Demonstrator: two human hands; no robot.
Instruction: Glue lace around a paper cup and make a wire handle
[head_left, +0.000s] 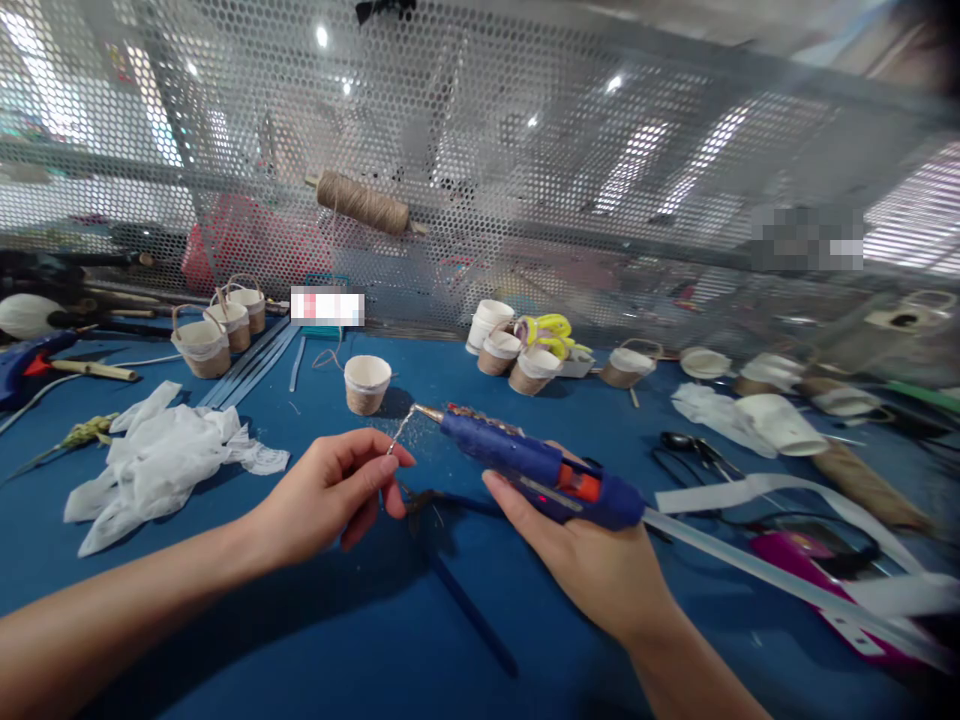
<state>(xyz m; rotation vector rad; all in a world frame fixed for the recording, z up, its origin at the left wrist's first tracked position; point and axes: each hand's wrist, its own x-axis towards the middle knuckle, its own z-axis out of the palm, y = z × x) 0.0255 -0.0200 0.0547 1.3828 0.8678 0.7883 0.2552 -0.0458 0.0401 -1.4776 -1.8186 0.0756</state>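
Note:
My left hand [337,490] pinches a short, thin, twisted whitish strand [403,425] between thumb and fingertips; whether it is wire or cord I cannot tell. My right hand [585,565] is wrapped round a blue hot glue gun [510,450] with a red light on its side. Its metal nozzle points left and meets, or nearly meets, the strand's upper end. A long translucent glue stick [742,565] sticks out of the gun's back. Just behind the strand stands a small paper cup [368,383] with a brown wrapped base. Beneath my hands lie blue-handled pliers [469,610].
Handled cups [202,348] stand at the back left, near clear glue sticks [259,360]. Crumpled white fabric [172,460] lies left. Several cups [534,370] and yellow scissors [551,330] are behind the gun. White strips, cables and a magenta object [810,560] clutter the right. Perforated metal mesh [480,150] rises behind.

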